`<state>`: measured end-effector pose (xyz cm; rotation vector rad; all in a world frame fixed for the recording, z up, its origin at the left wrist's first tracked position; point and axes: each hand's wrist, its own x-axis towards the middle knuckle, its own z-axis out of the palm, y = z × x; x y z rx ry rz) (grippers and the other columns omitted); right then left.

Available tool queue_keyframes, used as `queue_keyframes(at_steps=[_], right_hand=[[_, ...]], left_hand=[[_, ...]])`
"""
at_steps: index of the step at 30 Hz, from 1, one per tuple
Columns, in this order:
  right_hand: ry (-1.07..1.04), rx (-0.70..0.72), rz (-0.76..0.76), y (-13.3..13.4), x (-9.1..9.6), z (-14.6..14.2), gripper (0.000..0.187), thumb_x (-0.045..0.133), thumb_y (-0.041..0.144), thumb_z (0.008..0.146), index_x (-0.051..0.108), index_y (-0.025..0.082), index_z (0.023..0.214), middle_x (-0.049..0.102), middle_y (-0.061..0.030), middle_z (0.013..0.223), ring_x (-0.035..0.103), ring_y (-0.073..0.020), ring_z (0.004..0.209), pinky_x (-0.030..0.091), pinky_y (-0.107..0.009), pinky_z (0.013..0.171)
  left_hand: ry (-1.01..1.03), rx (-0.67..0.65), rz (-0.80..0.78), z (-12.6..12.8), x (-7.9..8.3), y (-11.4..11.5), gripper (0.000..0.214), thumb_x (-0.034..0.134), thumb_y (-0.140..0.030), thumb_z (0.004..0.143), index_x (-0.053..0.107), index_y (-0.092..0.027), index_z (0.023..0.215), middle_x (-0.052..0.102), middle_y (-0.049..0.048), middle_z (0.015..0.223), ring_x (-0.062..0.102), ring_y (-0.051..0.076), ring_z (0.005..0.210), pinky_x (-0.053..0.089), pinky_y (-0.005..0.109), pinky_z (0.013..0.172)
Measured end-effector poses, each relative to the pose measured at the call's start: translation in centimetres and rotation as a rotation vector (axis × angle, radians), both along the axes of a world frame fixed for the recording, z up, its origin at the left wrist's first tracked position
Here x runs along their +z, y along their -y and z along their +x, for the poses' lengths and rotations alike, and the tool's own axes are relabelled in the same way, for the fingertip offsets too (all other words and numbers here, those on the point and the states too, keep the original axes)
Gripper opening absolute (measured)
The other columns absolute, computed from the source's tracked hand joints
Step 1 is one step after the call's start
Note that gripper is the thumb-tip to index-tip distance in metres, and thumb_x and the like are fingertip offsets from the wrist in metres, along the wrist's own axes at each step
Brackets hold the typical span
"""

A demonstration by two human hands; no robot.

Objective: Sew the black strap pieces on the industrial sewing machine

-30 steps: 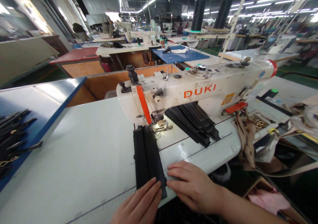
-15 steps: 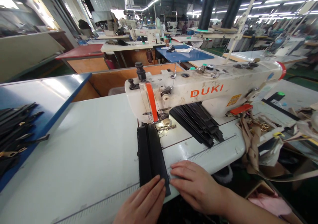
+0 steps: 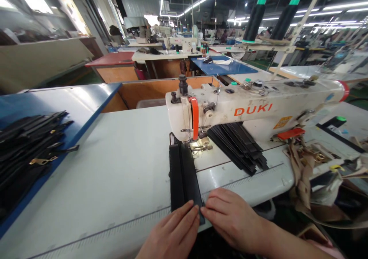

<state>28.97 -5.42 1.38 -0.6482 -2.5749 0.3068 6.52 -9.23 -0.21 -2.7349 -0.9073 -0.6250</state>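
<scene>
A long black zipper piece with folded strips [image 3: 184, 174] lies lengthwise on the sewing machine's pale bed, its far end at the presser foot [image 3: 202, 141]. My left hand [image 3: 175, 228] rests on the near end, fingers stretched out flat and side by side. At the right edge of that end, my right hand [image 3: 230, 217] has its fingers bent and drawn together, the tips on the edge; its thumb is hidden. The white sewing machine [image 3: 253, 107] stands beyond both hands. Black strips [image 3: 237, 146] lie fanned beneath its arm.
On a blue table [image 3: 94, 94] to the left lies a pile of black zipper pieces [image 3: 34, 136] with gold pulls. Tan straps [image 3: 297, 167] hang at the right. Two black thread cones [image 3: 254, 21] stand on a rack behind. A ruler tape [image 3: 115, 230] runs along the front edge.
The camera has turned a little left, so the scene sits farther right. My right fingertips have drawn closer together against the black piece's edge. My left hand stays flat on it.
</scene>
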Motion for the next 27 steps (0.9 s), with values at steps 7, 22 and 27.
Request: queue_keyframes(at_steps=[7, 22, 27], right_hand=[[0.179, 0.028, 0.036, 0.1, 0.9, 0.0, 0.020, 0.044, 0.014, 0.092, 0.060, 0.010, 0.103, 0.061, -0.0083, 0.086, 0.050, -0.0213, 0.084, 0.042, -0.037, 0.087], [0.257, 0.031, 0.078, 0.1, 1.7, -0.4, 0.022, 0.056, 0.016, 0.082, 0.062, 0.010, 0.102, 0.066, -0.0093, 0.093, 0.054, -0.0235, 0.089, 0.035, -0.037, 0.100], [0.243, 0.038, 0.042, 0.0, 1.5, -0.3, 0.019, 0.052, 0.014, 0.086, 0.061, 0.011, 0.102, 0.064, -0.0073, 0.090, 0.052, -0.0226, 0.092, 0.033, -0.037, 0.103]], left_hand=[[-0.036, 0.092, 0.008, -0.2, 0.0, 0.2, 0.030, 0.041, -0.021, 0.093, 0.064, -0.018, 0.112, 0.064, 0.0057, 0.116, 0.053, 0.020, 0.116, 0.047, 0.029, 0.096], [-0.016, 0.047, 0.116, -0.1, 1.2, -0.3, 0.037, 0.030, -0.011, 0.095, 0.067, -0.016, 0.102, 0.068, 0.0057, 0.109, 0.060, 0.019, 0.108, 0.052, 0.023, 0.084], [-0.089, 0.026, 0.081, -0.5, 1.3, -0.3, 0.032, 0.036, -0.012, 0.094, 0.065, -0.016, 0.108, 0.066, 0.0071, 0.114, 0.059, 0.020, 0.110, 0.052, 0.024, 0.086]])
